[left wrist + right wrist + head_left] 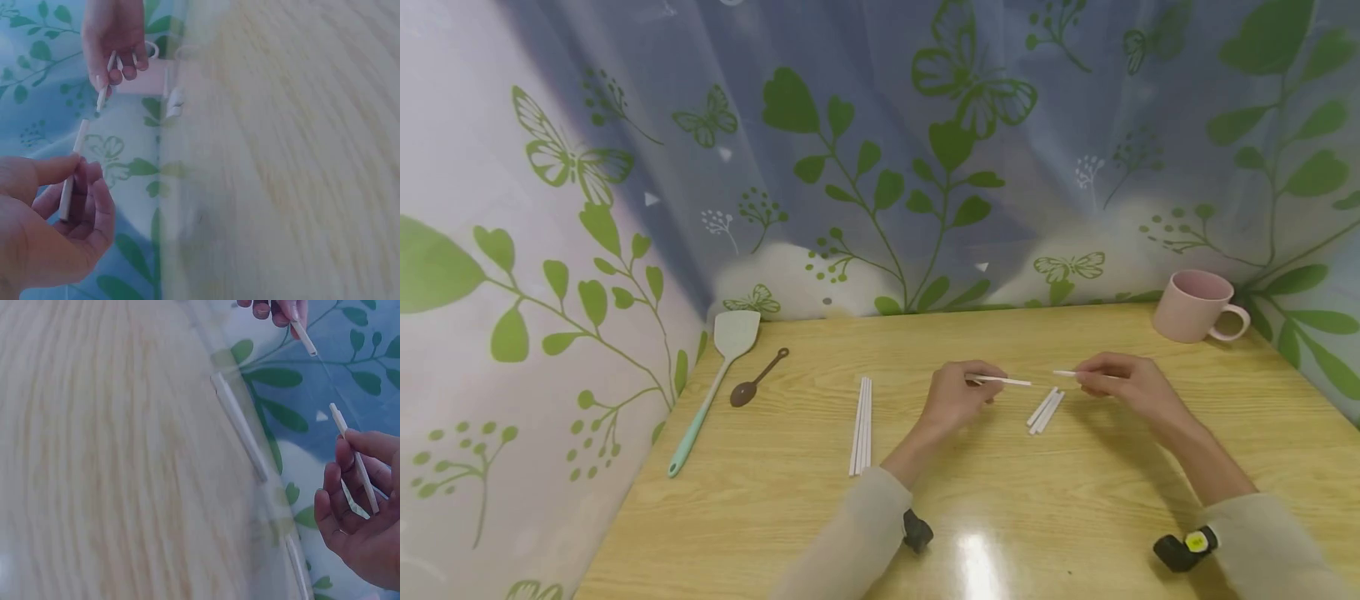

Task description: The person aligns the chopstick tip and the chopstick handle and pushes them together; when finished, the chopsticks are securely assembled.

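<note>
My left hand (958, 396) pinches a short white stick (1017, 382) between thumb and fingers, its free end pointing right. Across from it, my right hand (1123, 383) pinches another short white stick (1064, 373), pointed left. In the right wrist view this second stick (356, 459) has a narrower, stepped tip. A gap separates the facing ends of the two sticks, both held above the table. Several short white sticks (1045, 411) lie on the table between the hands. Left of the left hand lies a bundle of longer white sticks (861, 427), side by side.
A spatula (713, 392) with a mint-green handle lies at the table's left, beside a small brown spoon (758, 379). At the back right stands a pink mug (1191, 308). A patterned curtain (865, 167) borders the wooden table's (760, 517) back and left.
</note>
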Available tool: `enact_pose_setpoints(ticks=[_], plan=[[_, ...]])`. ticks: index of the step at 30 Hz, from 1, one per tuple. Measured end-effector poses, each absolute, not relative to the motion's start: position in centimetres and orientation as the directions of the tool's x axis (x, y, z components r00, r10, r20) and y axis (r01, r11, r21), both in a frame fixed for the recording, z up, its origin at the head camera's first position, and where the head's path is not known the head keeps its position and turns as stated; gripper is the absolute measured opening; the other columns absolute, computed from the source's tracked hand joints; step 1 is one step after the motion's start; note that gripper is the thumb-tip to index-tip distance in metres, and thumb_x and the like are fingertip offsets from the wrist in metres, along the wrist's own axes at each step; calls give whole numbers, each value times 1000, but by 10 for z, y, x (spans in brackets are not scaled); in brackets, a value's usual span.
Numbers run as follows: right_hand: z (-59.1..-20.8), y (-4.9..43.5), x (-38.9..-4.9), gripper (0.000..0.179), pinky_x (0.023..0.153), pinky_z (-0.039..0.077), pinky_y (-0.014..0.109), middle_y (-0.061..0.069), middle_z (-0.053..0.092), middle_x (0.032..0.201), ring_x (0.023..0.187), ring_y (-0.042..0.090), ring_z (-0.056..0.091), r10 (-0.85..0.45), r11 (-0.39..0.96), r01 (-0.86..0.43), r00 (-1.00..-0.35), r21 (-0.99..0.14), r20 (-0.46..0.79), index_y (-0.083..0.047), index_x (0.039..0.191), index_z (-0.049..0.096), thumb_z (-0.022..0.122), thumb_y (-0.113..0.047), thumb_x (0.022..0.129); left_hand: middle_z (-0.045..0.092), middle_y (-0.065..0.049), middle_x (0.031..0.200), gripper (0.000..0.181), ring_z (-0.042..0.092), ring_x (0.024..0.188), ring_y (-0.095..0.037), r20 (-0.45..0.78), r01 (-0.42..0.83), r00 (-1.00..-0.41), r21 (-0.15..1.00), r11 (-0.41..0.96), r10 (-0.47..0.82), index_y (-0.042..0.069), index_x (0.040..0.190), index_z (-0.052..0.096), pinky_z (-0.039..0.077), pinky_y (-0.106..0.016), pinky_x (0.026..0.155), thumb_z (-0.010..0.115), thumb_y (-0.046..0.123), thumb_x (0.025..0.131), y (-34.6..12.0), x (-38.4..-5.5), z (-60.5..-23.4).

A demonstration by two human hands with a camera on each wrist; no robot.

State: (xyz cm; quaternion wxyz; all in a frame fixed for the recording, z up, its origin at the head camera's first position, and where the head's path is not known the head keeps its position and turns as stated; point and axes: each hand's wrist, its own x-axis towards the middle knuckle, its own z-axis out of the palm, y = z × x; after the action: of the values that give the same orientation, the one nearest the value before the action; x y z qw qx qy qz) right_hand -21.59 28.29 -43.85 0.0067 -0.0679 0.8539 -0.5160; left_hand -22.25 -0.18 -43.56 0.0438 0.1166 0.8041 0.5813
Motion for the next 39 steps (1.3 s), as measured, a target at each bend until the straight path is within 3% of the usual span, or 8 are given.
enact_pose_setpoints(ticks=[5,11,15,19,22,25,30,39], plan=[[-432,265,-214,37,84,57,29,-6,76,102,93,9,69,-151,398,-138,-985,-907,83,2,119,71,70,-31,102,77,-2,93,11,74,91,-38,82,141,-969,960,244,234,16,105,82,63,-44,73,77,16,96,-21,-216,-429],[-424,245,-212,31,83,59,29,-3,75,98,90,16,70,-203,275,-194,-969,-942,141,4,118,70,69,-23,103,78,-5,96,13,74,89,-41,82,121,-962,983,137,260,20,108,81,60,-59,81,77,18,96,-44,-208,-421],[-418,234,-210,30,84,60,32,-4,75,99,90,16,71,-221,215,-198,-964,-956,150,4,121,69,67,-21,104,78,-7,97,15,75,82,-33,89,130,-954,983,127,285,18,111,80,62,-54,81,77,20,96,-56,-202,-416],[-414,224,-208,32,85,60,33,-3,74,101,90,17,69,-222,215,-183,-966,-959,134,0,122,69,69,-25,103,79,-8,99,20,75,83,-35,105,144,-948,984,110,299,15,116,78,63,-45,77,76,21,97,-67,-197,-413],[-411,216,-207,32,84,59,33,-3,74,101,91,17,69,-229,224,-174,-966,-959,122,-1,121,70,70,-27,102,79,-8,101,22,74,85,-39,117,151,-945,984,92,304,14,119,77,62,-50,80,75,21,98,-75,-193,-411],[-408,208,-205,31,82,59,33,-2,74,99,90,19,69,-240,224,-179,-963,-958,124,-1,117,71,72,-26,101,79,-10,103,22,75,82,-31,115,149,-947,985,92,299,14,119,78,61,-53,82,75,21,98,-82,-190,-411],[-405,197,-203,29,79,59,35,5,73,99,88,22,69,-266,234,-208,-953,-950,143,-1,116,73,72,-25,100,78,-17,105,21,74,77,-20,106,140,-953,985,101,283,17,116,79,63,-38,76,77,23,96,-92,-186,-408],[-398,177,-200,31,84,57,38,4,72,108,93,23,69,-263,270,-195,-957,-943,123,-5,116,74,74,-31,99,79,-9,103,21,73,76,-18,129,156,-956,984,85,262,12,117,78,63,-39,76,76,19,97,-101,-185,-401]])
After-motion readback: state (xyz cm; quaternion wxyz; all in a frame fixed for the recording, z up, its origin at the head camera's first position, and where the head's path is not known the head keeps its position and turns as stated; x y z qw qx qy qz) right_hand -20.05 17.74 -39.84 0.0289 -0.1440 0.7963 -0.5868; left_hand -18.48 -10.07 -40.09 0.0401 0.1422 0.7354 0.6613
